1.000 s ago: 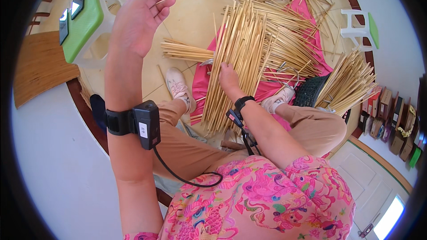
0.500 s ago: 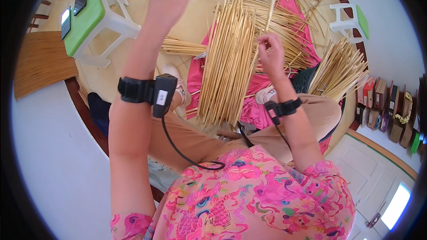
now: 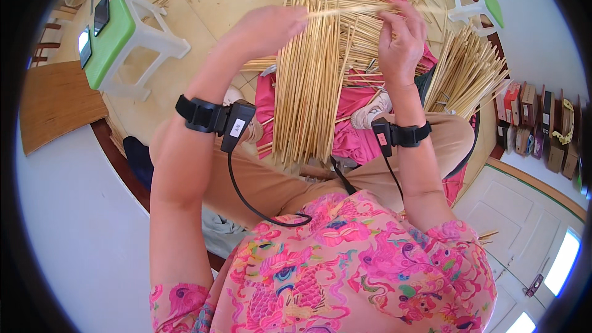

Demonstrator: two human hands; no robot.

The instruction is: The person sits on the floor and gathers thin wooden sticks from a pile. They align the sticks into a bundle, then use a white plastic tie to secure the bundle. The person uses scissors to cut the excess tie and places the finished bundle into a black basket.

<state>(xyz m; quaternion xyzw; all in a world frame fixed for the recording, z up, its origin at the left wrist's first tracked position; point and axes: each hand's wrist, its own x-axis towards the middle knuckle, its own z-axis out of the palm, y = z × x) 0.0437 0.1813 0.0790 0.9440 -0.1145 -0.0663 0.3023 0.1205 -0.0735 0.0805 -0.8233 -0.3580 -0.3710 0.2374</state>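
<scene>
Hands meet above the lap: the left hand (image 3: 271,24) and the right hand (image 3: 402,43) each close their fingers on an end of one thin bamboo strip (image 3: 351,9), keeping it level and taut, probably so it can be checked or sorted. Beneath it a bundle of strips (image 3: 308,86) lies across the pink cloth (image 3: 357,142) on the knees, within easy reach. Off left on the floor stands a green stool (image 3: 114,37).

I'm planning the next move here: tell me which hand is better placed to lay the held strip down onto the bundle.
Probably the right hand: it pinches the thin bamboo strip and hangs over the bundle of strips on the pink cloth. The left hand grips the strip's other end, farther toward the bundle's edge.
</scene>
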